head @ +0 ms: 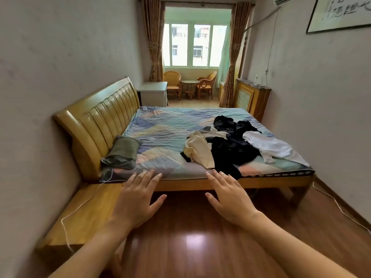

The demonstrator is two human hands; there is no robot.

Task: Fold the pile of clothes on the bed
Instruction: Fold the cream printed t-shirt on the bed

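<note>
A loose pile of clothes lies on the right half of the bed (pixel 160 133): a cream garment (pixel 198 149) at the near left, black garments (pixel 232 147) in the middle and back, and a white garment (pixel 271 146) at the right. A black piece hangs over the near bed edge. My left hand (pixel 136 199) and my right hand (pixel 226 197) are stretched out flat in front of me, palms down, fingers spread, over the floor just short of the bed edge. Neither hand holds or touches anything.
A grey-green pillow (pixel 122 152) leans by the wooden headboard (pixel 100 117) at the left. A low wooden side ledge (pixel 86 215) with a white cord sits beside the bed. Wooden floor (pixel 190 237) lies under my hands. Wicker chairs and a small table stand by the far window.
</note>
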